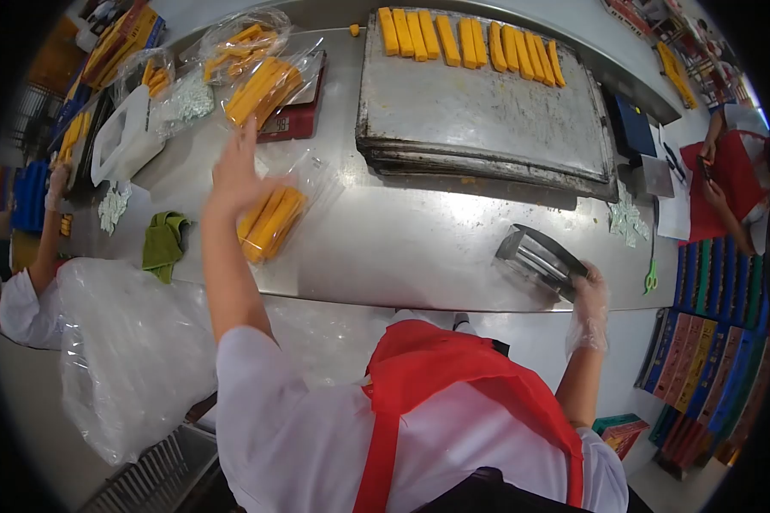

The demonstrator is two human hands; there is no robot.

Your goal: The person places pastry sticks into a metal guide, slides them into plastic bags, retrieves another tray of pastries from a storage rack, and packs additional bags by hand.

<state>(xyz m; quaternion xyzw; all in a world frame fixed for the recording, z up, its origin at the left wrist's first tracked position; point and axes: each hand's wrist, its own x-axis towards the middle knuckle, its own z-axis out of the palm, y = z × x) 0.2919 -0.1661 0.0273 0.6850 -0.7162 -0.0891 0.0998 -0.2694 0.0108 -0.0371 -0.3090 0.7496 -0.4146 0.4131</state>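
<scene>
My left hand (238,171) is bare and raised over the steel table, its fingers stretched out near a clear bag of yellow sticks (265,90) on a red scale (304,120). Just right of the hand lies a second bag of yellow sticks (274,224), close to my wrist. At the table's front edge on the right, my right hand (589,312), in a clear plastic glove, grips a metal tool (539,256) by its end. Several yellow sticks (466,43) lie in a row along the far edge of a stack of metal trays (488,115).
More bagged sticks (244,47), a white plastic container (124,141) and a green cloth (164,244) are at the left. Green scissors (651,275) lie at the right edge. One co-worker's arm (47,244) shows at far left; another person (731,184) stands at right.
</scene>
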